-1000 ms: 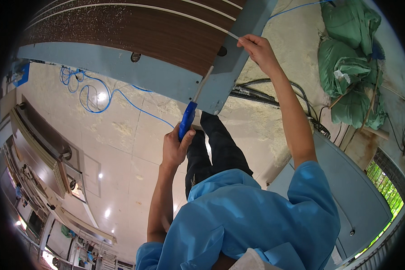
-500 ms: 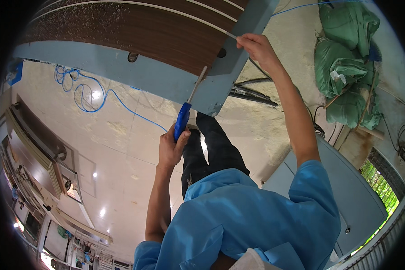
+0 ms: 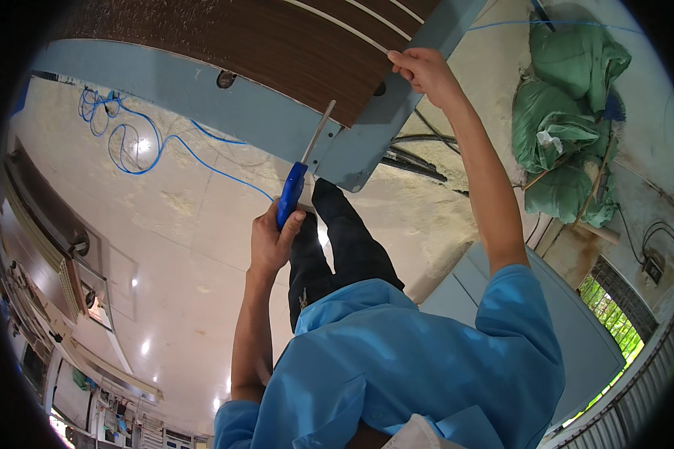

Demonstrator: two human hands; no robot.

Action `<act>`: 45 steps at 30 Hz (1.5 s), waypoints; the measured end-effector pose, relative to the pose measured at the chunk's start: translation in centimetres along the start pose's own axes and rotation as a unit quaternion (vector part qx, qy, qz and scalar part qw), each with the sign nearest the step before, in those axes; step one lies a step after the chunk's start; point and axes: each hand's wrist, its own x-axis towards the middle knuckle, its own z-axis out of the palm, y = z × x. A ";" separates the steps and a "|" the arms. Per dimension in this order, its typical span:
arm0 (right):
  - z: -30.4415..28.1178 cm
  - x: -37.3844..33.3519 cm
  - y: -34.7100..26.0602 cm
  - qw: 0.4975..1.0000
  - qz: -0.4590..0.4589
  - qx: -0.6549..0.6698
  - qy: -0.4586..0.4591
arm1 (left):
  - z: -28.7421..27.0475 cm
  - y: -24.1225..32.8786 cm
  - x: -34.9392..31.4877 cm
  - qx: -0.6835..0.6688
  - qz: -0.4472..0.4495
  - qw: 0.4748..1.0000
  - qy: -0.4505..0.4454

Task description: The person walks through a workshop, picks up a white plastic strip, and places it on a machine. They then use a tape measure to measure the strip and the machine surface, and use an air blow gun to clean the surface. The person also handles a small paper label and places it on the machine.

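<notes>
My left hand (image 3: 274, 236) is closed around the blue handle of a tool (image 3: 292, 196) with a long, thin metal shaft. The shaft slants up past the near edge of a dark brown wood-grain board (image 3: 307, 67), its tip over the board near the corner. My right hand (image 3: 430, 73) pinches the end of a thin white strip (image 3: 344, 25) at the board's right end. Two more white strips (image 3: 378, 19) lie farther back on the board, roughly parallel to it. The board rests on a blue-grey worktable (image 3: 277, 112) that extends past its edges.
A blue hose (image 3: 174, 142) lies coiled on the dusty floor at left. Green sacks (image 3: 554, 127) are heaped at right, near black hoses or cables (image 3: 412, 161). A grey cabinet (image 3: 547, 329) stands beside me on the right. Several panels (image 3: 41, 247) stand at far left.
The pinched strip's long left part, which bowed across the board, has gone from view; what shows runs straighter. My right hand has shifted slightly left. My left hand still holds the tool, slightly lower.
</notes>
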 end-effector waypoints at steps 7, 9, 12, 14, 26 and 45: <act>1.1 0.5 -0.2 0.999 -0.014 -0.036 0.034 | 0.7 -0.3 -1.5 -0.003 0.032 0.999 0.024; 0.8 0.5 -0.3 1.000 -0.006 -0.011 0.007 | 0.8 -0.7 -2.6 -0.008 0.027 0.999 0.033; 0.1 0.7 -0.4 0.999 0.011 0.034 -0.022 | 0.8 -1.8 -3.9 -0.008 0.012 0.999 0.037; -0.1 0.9 -0.5 0.999 0.023 0.033 -0.021 | 0.7 -2.8 -5.0 -0.006 -0.008 1.000 0.028; 1.4 1.3 -1.5 0.997 0.037 -0.031 0.053 | 1.5 -9.2 -8.9 -0.053 -0.024 0.994 0.092; 0.4 1.2 -2.1 0.986 0.139 0.091 -0.026 | 1.2 -9.8 -10.2 -0.049 -0.014 0.995 0.088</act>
